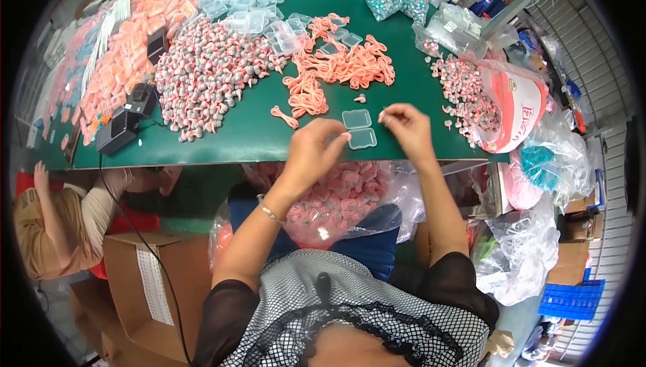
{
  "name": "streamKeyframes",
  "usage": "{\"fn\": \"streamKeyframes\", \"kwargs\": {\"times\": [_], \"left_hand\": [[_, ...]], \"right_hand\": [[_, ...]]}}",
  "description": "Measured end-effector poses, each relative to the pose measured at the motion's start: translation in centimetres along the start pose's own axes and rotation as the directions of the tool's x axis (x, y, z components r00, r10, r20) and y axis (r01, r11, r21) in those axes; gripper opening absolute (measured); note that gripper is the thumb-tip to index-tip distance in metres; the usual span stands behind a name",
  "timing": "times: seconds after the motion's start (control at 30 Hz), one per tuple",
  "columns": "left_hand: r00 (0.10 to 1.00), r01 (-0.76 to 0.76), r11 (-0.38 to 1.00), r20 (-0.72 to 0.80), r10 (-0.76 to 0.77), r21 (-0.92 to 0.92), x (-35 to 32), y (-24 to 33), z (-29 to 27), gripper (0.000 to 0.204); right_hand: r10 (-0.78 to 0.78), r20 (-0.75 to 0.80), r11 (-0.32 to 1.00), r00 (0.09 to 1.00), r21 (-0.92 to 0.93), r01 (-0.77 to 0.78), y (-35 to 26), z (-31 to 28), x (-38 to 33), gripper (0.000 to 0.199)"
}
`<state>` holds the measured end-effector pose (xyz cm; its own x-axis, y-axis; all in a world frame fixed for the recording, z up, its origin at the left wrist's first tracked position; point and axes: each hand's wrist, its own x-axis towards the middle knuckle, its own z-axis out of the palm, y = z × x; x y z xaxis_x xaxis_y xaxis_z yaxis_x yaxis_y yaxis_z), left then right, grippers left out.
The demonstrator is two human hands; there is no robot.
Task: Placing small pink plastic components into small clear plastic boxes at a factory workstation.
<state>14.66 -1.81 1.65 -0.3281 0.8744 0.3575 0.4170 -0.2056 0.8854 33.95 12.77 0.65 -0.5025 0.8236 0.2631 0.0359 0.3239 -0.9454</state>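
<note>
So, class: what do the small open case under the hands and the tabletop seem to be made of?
Small open case: likely clear, glossy plastic; the green shows through both halves. Tabletop: a matte green sheet, perhaps rubber or vinyl, with no glare; the exact material is unclear.

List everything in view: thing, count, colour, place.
open clear case: one, transparent, near table edge between the hands
green table: one, spans the upper frame
earplug pile: too many to count, pink and grey, left of centre
corded pieces: a tangled heap, pink, centre
empty clear cases: many, transparent, far centre
second earplug pile: many, pink and grey, right, beside a pink and white bag
filled packs: many, pink-orange, far left
black device: one, left edge, cable hanging
bag of filled cases: one, clear plastic, in the lap
cardboard box: one, brown, lower left
another person: one, left
left hand: at the case
right hand: pinching something small, too small to tell
</note>
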Motion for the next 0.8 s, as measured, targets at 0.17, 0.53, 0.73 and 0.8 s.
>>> {"fn": "streamKeyframes", "kwargs": {"times": [0.17, 0.53, 0.73, 0.8], "left_hand": [[0.991, -0.122, 0.958, -0.019, 0.131, 0.260, -0.2, -0.5, 3.1, 0.009], [0.988, -0.151, 0.874, 0.031, 0.154, 0.462, -0.7, -0.9, 3.5, 0.019], [0.980, -0.194, 0.895, 0.048, 0.191, 0.402, -0.6, -0.6, 2.9, 0.035], [0.979, -0.205, 0.882, 0.076, 0.191, 0.425, -0.5, -0.7, 2.6, 0.037]], "right_hand": [[-0.200, -0.057, 0.915, 0.978, -0.367, 0.166, -0.8, 3.8, -4.2, 0.010], [-0.427, 0.087, 0.644, 0.900, -0.670, 0.370, -1.2, 3.8, -4.4, 0.008], [-0.406, -0.004, 0.748, 0.914, -0.576, 0.330, -0.9, 1.8, 0.4, 0.008], [-0.420, -0.007, 0.681, 0.908, -0.663, 0.310, 0.3, 1.6, 3.5, 0.015]]}}
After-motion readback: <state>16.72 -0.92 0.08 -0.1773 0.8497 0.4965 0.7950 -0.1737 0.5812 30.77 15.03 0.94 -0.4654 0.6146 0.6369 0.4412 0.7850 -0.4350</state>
